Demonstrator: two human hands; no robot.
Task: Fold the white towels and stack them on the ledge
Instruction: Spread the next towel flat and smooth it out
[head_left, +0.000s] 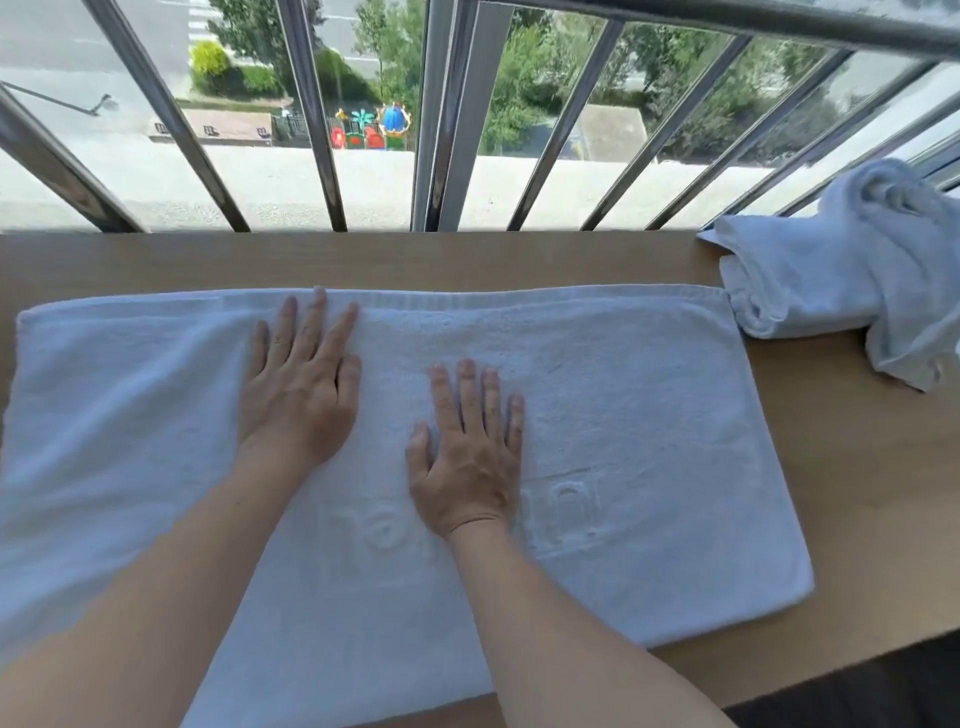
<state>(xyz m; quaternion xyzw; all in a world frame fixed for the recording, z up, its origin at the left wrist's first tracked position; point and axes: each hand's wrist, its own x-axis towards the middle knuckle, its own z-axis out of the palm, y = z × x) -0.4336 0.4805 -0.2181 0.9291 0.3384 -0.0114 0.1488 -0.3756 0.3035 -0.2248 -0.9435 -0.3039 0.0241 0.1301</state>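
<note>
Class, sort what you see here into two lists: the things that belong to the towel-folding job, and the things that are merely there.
Belongs to the job:
flat towel
towel heap
ledge
left hand and right hand, both pressing flat on the flat towel

Merely there:
railing
playground outside, below

Bare ledge (857, 467) lies right of the spread towel (623, 415); the crumpled towels (841, 270) block the far-right corner.

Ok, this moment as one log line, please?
left hand flat on spread towel | right hand flat on it | towel heap: ledge, right end
</note>
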